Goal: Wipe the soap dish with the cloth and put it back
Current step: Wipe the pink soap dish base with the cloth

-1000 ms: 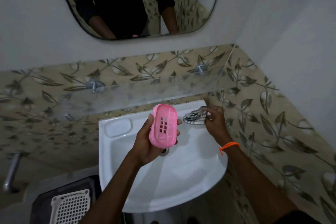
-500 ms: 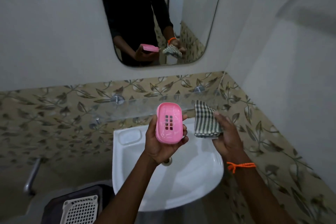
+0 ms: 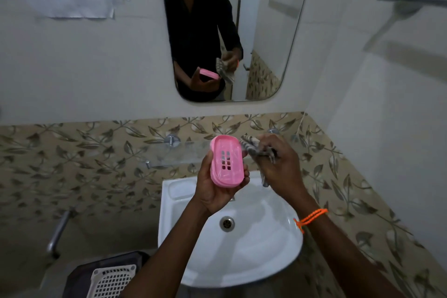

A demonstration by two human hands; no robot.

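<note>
With the left hand (image 3: 215, 191) gripping the soap dish (image 3: 226, 161) steady, the right hand (image 3: 278, 167), clutching the bunched cloth (image 3: 254, 149), should rub inside firmly.

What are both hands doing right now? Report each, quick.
Left hand: closed round the pink soap dish, holding it up over the sink.
Right hand: closed on the bunched checked cloth, beside the dish's upper right edge.

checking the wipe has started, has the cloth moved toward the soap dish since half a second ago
Yes. The checked cloth in the right hand closed in leftward on the pink soap dish, now bunched at its upper right edge.
</note>
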